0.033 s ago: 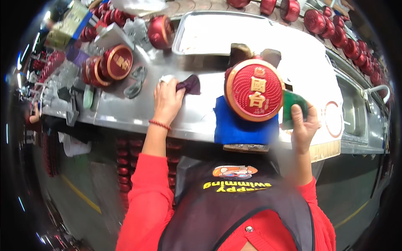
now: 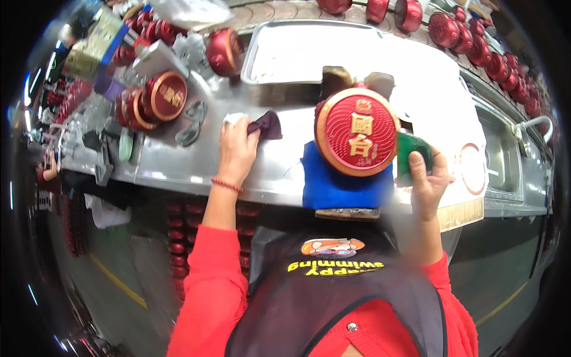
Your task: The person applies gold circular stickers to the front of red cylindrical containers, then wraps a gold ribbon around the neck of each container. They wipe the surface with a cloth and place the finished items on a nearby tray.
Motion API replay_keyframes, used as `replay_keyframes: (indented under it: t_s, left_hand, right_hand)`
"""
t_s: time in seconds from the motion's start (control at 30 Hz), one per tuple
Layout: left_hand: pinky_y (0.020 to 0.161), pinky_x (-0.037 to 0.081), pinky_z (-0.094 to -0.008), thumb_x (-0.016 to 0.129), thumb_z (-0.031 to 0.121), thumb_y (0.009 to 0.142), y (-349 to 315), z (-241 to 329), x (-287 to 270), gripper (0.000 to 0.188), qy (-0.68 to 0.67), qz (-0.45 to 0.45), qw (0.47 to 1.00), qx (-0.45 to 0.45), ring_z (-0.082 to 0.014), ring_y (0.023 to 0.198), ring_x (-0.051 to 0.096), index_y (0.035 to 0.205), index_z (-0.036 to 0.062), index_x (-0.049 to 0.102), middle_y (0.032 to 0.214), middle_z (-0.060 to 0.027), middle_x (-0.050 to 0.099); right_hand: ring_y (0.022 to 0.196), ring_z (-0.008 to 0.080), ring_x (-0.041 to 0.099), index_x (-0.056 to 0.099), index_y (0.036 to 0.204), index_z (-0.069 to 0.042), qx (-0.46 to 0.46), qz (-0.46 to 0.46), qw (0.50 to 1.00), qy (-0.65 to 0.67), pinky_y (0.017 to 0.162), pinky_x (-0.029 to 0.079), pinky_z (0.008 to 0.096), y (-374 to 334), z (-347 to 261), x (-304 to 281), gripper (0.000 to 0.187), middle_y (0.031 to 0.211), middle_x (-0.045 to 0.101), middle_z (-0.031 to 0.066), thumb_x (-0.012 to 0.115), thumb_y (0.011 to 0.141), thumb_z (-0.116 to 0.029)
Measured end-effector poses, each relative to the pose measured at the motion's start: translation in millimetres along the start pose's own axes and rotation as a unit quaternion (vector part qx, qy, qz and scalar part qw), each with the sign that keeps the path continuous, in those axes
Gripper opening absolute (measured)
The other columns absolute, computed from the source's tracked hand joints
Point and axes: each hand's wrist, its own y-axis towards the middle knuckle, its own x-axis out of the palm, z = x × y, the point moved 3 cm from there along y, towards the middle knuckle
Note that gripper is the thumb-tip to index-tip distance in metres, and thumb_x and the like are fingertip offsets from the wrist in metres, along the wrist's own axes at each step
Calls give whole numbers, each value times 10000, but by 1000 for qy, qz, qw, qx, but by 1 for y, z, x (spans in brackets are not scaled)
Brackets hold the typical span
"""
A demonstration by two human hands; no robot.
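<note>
Bench: a long steel worktop [image 2: 178, 166] lies under both hands, running from the left hand's side across to the right
Tray: a shallow white tray [image 2: 309, 50] sits beyond the hands, up and between them
Blue cloth: a folded blue cloth [image 2: 333, 187] lies between the two hands, just left of the right hand, at the bench's near edge
Red jar: a round red jar with a gold-rimmed face [image 2: 357, 132] stands on the blue cloth, touching the green pad at the right hand
Other jars: more red jars [image 2: 157, 98] lie on their sides up and left of the left hand
Left hand: the left hand [image 2: 237, 152] presses flat, fingers spread, on a white rag [image 2: 233, 118] beside a dark purple cloth [image 2: 267, 124]
Right hand: the right hand [image 2: 429, 178] is closed around a green scouring pad [image 2: 413, 152]
</note>
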Motion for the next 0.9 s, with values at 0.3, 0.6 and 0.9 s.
replay_keyframes:
  t_s: [0.3,0.6,0.9]
  left_hand:
    - [840,540,-389,701,-51,825,-1,170,-15,314,-149,106,942,283,-322,962,655,1118,63,709,1019,-136,685]
    - [795,545,-459,688,-12,769,22,194,-30,257,-32,40,948,316,-373,901,631,1010,74,709,870,-150,665]
    - [830,551,-437,715,-36,728,-13,210,-16,351,-16,24,941,336,-369,905,651,1057,84,741,932,-146,684]
  right_hand:
    - [833,105,644,662,1189,25,-20,-4,1000,-15,760,527,256,3,0,13,329,937,723,50,773,961,-184]
    - [812,100,656,649,1173,17,-69,-32,996,-44,731,533,255,4,-10,15,288,927,721,57,741,982,-178]
    - [789,144,680,641,1169,18,-71,-47,992,-90,720,543,282,5,-14,18,291,919,726,96,737,980,-182]
